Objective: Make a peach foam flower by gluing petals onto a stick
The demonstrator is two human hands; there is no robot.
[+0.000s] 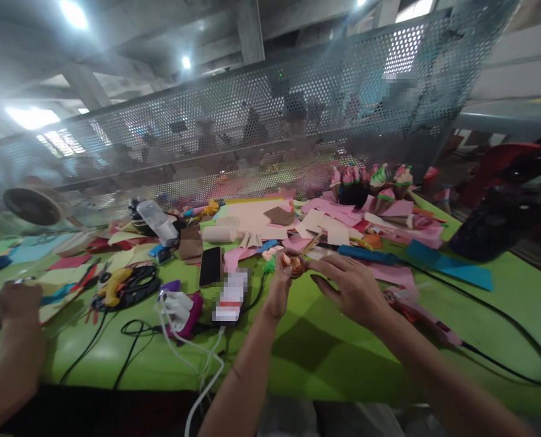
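My left hand (280, 282) is closed around a small, round orange-brown piece (296, 266) above the green table (311, 346). Its exact kind is too small to make out. From the right, my right hand (354, 285) reaches over with fingers stretched and thumb apart, its fingertips at the edge of the piece. A small green object (269, 264) lies just left of my left hand. Behind my right hand is a blue-handled tool (368, 254) with a black cord. A pink corded tool (434, 325) rests beside my right forearm.
Coloured sheets (252, 215) and scraps cover the back. A phone (210, 267), a power strip (231, 297) and plugs with loose cables lie left. Cone-shaped pink and green pieces (378, 176) stand far right. Another person's hand (19, 300) works at far left. A perforated screen (234, 130) stands behind.
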